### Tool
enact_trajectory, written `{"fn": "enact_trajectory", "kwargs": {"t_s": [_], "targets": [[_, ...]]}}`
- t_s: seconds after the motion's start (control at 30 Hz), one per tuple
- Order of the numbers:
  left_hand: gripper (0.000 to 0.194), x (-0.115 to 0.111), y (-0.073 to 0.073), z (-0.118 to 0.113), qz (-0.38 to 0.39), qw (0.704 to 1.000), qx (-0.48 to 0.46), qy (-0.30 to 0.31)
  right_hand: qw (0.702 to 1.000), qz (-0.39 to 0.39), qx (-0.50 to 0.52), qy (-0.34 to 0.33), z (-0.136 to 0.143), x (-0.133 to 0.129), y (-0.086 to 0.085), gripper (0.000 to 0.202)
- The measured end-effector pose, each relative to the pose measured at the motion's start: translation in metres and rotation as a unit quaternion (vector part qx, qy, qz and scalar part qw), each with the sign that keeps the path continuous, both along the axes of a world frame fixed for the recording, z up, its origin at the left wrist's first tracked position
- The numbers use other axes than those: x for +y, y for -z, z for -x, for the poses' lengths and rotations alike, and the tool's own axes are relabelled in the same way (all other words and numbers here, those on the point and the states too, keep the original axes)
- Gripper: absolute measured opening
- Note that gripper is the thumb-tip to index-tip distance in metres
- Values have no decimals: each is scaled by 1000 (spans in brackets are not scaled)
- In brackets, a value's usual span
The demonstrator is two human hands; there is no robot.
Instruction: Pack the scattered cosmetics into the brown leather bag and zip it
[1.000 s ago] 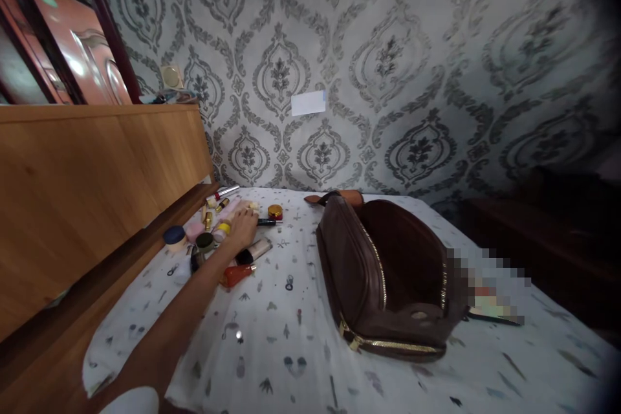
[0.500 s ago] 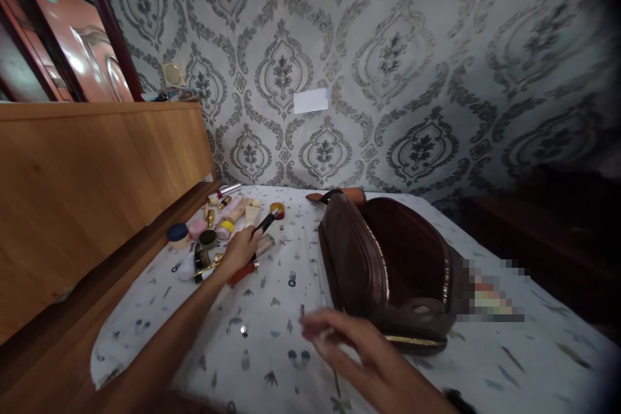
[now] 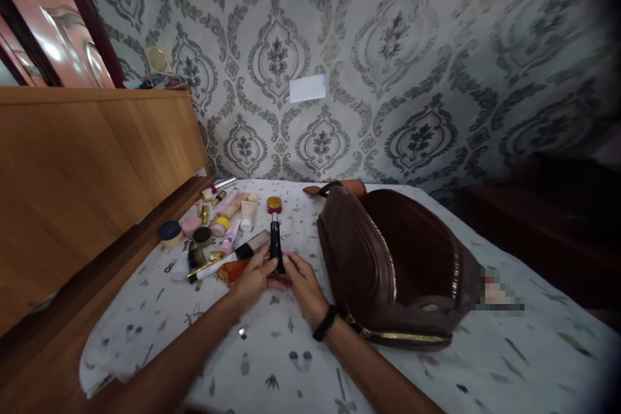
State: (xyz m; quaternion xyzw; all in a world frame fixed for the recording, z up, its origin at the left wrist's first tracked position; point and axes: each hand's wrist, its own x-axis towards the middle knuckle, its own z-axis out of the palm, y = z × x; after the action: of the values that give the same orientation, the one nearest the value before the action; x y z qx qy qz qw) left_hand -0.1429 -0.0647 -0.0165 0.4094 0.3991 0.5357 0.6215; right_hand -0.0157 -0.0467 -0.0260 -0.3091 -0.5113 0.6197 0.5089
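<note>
A slim black cosmetic tube (image 3: 275, 238) with a shiny, pale tip stands upright between my hands above the sheet. My left hand (image 3: 255, 278) grips its lower end from the left, thumb against it. From the right, the fingers of my right hand (image 3: 301, 279) close on the same lower end. Just left of my left hand lie an orange-red item (image 3: 231, 271) and a clear bottle with a black cap (image 3: 251, 244). Beyond the tube sits a small round jar with a gold lid (image 3: 274, 205).
Several cosmetics, among them a dark-lidded jar (image 3: 170, 233) and a cream tube (image 3: 248, 215), lie at the left on the patterned sheet (image 3: 262, 362). A brown bag (image 3: 352, 246) gapes unzipped at the right. A wooden panel (image 3: 101, 168) borders the left side.
My left hand has brought the black tube right and nearer, turning it more upright. My right hand has moved up and left from beside the bag and taken hold of the tube too.
</note>
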Motion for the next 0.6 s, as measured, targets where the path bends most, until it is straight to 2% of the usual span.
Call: {"fn": "enact_trajectory", "kwargs": {"t_s": [0.1, 0.23, 0.3, 0.43, 0.53, 0.6], "targets": [[75, -1, 6, 1, -31, 999, 9, 33, 999, 41, 22, -25, -6, -1, 3, 48], [72, -1, 4, 0, -59, 994, 60, 70, 994, 83, 54, -47, -9, -3, -2, 43], [66, -3, 1, -2, -77, 990, 88, 81, 995, 79, 58, -33, -9, -3, -4, 41], [60, -9, -6, -4, -114, 973, 193, 58, 998, 46, 37, 20, -10, -2, -3, 44], [49, -11, -15, 3, -157, 929, 336, -7, 997, 48, 20, 62, -12, 0, -1, 49], [36, -7, -23, 13, -184, 875, 439, -86, 995, 76, 19, 61, -13, 1, 0, 55]]}}
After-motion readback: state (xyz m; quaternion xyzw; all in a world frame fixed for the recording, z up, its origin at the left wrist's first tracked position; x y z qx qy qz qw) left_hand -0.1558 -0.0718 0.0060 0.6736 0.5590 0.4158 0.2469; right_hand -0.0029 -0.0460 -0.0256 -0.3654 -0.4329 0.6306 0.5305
